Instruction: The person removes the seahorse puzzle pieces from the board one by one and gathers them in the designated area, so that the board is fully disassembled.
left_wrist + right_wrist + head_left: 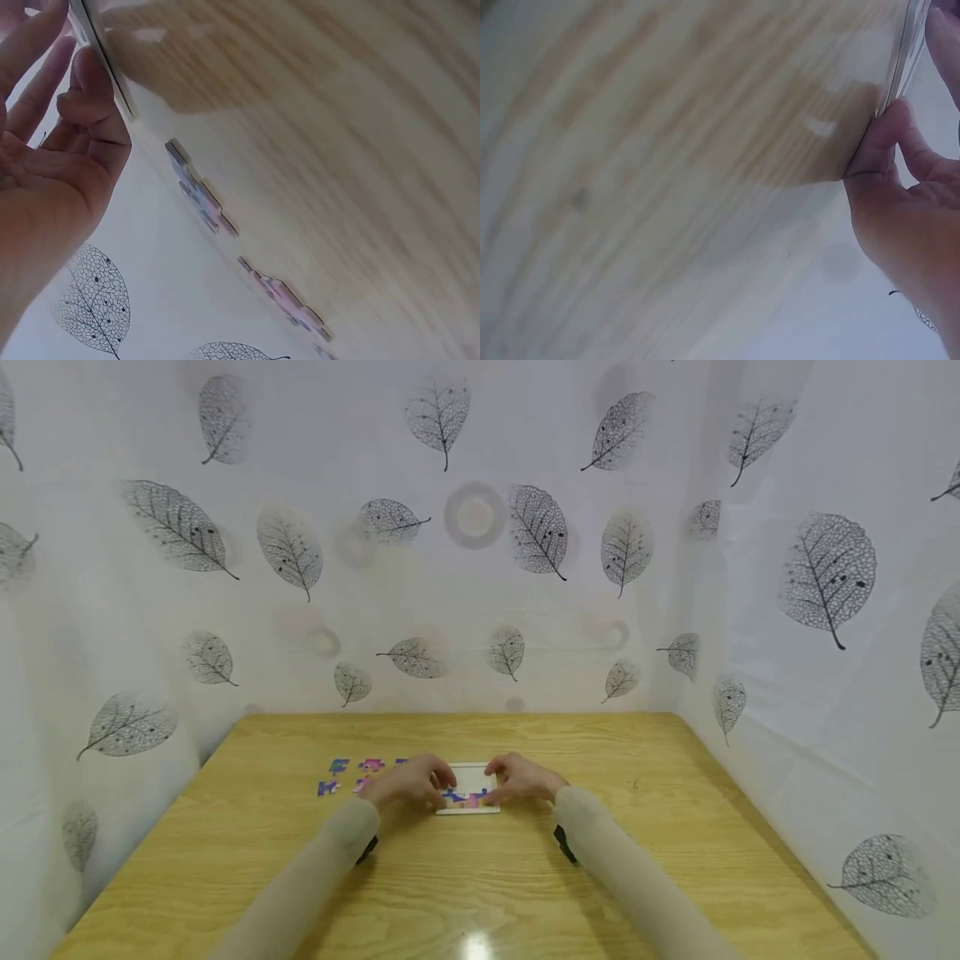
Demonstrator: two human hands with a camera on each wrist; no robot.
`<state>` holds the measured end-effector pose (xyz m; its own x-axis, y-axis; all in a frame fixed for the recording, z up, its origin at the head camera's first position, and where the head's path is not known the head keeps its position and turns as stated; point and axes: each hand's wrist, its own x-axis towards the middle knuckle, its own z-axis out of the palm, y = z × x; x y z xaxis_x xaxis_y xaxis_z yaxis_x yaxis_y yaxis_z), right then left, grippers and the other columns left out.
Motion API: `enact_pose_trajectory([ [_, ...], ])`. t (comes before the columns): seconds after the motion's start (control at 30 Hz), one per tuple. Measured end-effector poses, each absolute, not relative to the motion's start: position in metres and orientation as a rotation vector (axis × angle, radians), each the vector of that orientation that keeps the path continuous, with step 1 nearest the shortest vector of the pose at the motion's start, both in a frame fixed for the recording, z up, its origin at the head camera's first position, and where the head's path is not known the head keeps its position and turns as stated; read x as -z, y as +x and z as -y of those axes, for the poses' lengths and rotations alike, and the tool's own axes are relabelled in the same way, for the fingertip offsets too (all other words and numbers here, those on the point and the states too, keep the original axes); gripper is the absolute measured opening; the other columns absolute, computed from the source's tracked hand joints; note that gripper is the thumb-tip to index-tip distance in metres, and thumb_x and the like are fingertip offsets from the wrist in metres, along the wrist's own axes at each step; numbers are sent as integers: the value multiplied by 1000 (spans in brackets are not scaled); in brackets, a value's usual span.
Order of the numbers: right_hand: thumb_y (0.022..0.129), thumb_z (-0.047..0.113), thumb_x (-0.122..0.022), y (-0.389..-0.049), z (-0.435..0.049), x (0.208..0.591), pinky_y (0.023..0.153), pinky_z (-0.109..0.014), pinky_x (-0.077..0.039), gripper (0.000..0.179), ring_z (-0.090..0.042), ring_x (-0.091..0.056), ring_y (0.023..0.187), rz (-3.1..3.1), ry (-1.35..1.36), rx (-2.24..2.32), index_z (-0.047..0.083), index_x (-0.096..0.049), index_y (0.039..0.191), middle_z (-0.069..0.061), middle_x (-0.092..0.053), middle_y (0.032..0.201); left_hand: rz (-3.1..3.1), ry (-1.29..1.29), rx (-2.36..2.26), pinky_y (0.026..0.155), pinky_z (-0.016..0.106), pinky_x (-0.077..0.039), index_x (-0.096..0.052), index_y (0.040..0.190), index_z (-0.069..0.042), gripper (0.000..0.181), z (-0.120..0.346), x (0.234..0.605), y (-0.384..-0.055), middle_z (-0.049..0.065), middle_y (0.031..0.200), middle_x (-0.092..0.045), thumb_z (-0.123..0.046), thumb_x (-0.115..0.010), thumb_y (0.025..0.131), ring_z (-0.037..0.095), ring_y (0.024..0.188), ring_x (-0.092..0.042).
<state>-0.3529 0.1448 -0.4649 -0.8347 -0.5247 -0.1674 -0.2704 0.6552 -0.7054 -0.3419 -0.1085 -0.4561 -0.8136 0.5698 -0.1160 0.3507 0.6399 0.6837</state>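
While the left hand (407, 780) and right hand (529, 778) hold a white tray (472, 777), fingers half-curled at its sides, loose puzzle pieces (371, 765) to its left, wooden table (457, 877) beneath it, leaf-print curtain (465, 602) behind it.

From far off, I see the left hand (412, 779) and the right hand (525, 777) holding the two sides of a small white frame (468, 811) with bent fingers, and blue and pink pieces (471, 799) lie in its near part. Beside the left hand, I can see loose puzzle pieces (339, 766) in two rows on the yellow wood table (465, 877), some partly hidden by that hand. Both arms have pale sleeves (300, 881) with something black (565, 844) near each wrist, and behind the table hangs a white curtain (472, 602) with grey leaves.
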Motion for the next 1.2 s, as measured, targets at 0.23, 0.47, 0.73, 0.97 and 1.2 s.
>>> enact_pose_trajectory([
  [0.23,76,46,-82,-348,-137,466,85,-36,-41,56,-21,-46,97,-2624,-514,848,15,-56,114,-8,-46,113,-2541,745,-911,89,40,-51,-72,104,-5,32,103,454,-343,4,97,-68,-8,-83,74,19,92,-61],
  [0.47,76,50,-80,-343,-127,465,81,-34,-42,58,-21,-48,92,-2673,-485,781,13,-53,111,-8,-43,110,-2547,760,-872,82,33,-52,-71,99,-7,26,104,451,-341,1,91,-66,-10,-81,76,15,85,-59],
  [0.73,76,49,-81,-343,-125,465,82,-36,-42,58,-22,-48,92,-2674,-445,795,13,-52,111,-8,-42,110,-2569,685,-877,84,34,-51,-68,99,-5,29,101,454,-341,4,93,-65,-8,-83,74,16,86,-59],
  [0.97,75,47,-82,-343,-124,462,79,-34,-41,58,-22,-48,91,-2670,-431,802,12,-53,110,-8,-42,109,-2520,745,-937,73,28,-48,-61,97,-4,32,101,453,-342,7,86,-61,-1,-82,73,15,78,-54],
  [1.2,76,47,-82,-341,-125,463,77,-33,-39,56,-22,-47,89,-2671,-432,813,13,-52,110,-8,-42,108,-2441,794,-1050,69,27,-45,-60,101,0,29,106,456,-344,5,83,-60,-1,-76,77,15,74,-53],
])
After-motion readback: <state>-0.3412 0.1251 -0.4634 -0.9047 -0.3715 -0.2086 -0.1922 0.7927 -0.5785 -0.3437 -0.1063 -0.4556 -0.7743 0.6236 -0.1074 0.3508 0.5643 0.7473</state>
